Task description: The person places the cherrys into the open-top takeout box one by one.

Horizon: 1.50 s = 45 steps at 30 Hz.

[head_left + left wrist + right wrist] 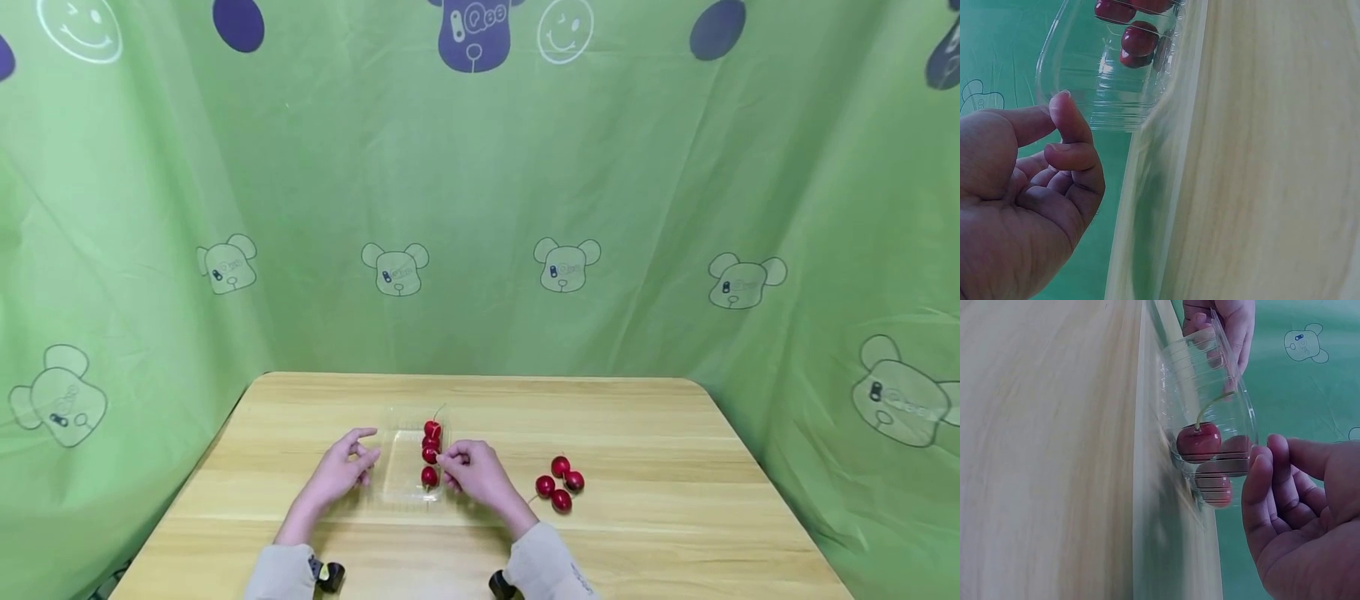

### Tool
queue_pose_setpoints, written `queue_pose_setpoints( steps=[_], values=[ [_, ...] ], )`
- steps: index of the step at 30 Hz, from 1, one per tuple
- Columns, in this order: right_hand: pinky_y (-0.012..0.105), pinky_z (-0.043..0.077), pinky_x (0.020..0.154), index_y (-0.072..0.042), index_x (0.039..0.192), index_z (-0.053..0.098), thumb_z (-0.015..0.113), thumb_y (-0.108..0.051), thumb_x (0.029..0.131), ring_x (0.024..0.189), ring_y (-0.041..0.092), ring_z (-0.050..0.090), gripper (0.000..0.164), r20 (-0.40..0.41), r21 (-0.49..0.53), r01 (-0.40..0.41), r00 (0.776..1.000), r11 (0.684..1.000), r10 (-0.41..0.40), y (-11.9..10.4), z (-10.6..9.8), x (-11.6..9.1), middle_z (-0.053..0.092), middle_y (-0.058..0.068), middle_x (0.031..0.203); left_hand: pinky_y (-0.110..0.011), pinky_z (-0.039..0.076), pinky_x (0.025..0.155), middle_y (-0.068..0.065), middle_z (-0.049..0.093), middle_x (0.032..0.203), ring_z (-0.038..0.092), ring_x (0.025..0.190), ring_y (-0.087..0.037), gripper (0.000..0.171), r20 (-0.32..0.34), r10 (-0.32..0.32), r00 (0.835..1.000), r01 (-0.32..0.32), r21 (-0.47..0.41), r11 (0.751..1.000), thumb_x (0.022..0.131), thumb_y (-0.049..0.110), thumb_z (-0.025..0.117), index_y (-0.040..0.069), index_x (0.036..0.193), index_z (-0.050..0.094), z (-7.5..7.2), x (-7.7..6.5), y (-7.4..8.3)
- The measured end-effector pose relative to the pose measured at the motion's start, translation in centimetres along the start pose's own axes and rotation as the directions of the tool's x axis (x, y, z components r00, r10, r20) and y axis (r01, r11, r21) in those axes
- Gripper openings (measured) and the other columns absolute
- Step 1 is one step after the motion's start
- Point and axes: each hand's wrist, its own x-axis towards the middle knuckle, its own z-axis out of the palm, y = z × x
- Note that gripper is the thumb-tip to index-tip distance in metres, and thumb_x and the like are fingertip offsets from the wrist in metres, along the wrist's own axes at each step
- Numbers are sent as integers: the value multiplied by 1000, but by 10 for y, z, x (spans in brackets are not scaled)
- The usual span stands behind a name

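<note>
Light pressure from both sides would likely suit this step best: the clear tray's (401, 467) thin walls may flex, and the row of cherries (429, 476) inside could roll if one edge lifts. On the left hand (337, 471), the fingers are loosely bent, thumb and index spread apart, just beside the tray's left wall (whether they touch it is hard to tell). On the right hand (480, 475), thumb and index tips meet at the tray's right rim; I cannot tell whether they pinch the plastic. The tray sits on the tabletop (660, 517) between both sets of fingers, its cherries just left of the right fingertips. Four loose cherries (561, 501) lie to the right of those fingers.
</note>
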Motion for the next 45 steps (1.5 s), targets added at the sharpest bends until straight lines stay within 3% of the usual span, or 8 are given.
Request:
queue_pose_setpoints(
  steps=[6,12,26,35,45],
  values=[
    [25,49,50,0,97,72,68,-21,101,65,22,67,21,-16,-1,-44,999,999,44,0,1,2,72,12,79,-24,50,53,-15,63,92,63,63,-17,53,0,10,1000,-10,11,1000,103,12,64,1,152,46,0,1,1],
    [21,45,49,0,96,72,68,-21,101,66,26,69,23,-35,-5,-43,998,999,43,1,4,5,72,12,78,-24,50,53,-15,63,92,63,63,-18,54,0,6,1000,-6,2,1000,102,13,65,2,152,46,-1,0,1],
    [19,41,43,3,92,72,68,-19,101,64,37,71,25,-83,-27,-28,996,999,26,7,6,6,72,18,74,-24,50,53,-17,63,92,63,62,-18,53,8,18,1000,-18,11,1000,103,12,64,0,151,46,0,-1,-1],
    [20,40,46,-2,90,73,70,-23,99,52,14,59,23,-101,-65,-67,993,996,60,6,8,10,68,10,64,-24,48,51,-19,64,93,62,62,-19,53,-8,18,1000,-18,12,1000,102,13,65,1,150,48,1,-2,0],
    [21,43,47,-4,88,72,70,-20,99,58,24,67,19,-115,-57,-80,991,995,73,4,10,11,67,7,64,-25,50,53,-16,64,92,63,64,-19,53,-1,3,1000,-3,9,1000,102,11,64,2,151,47,0,-1,1]
  ],
)
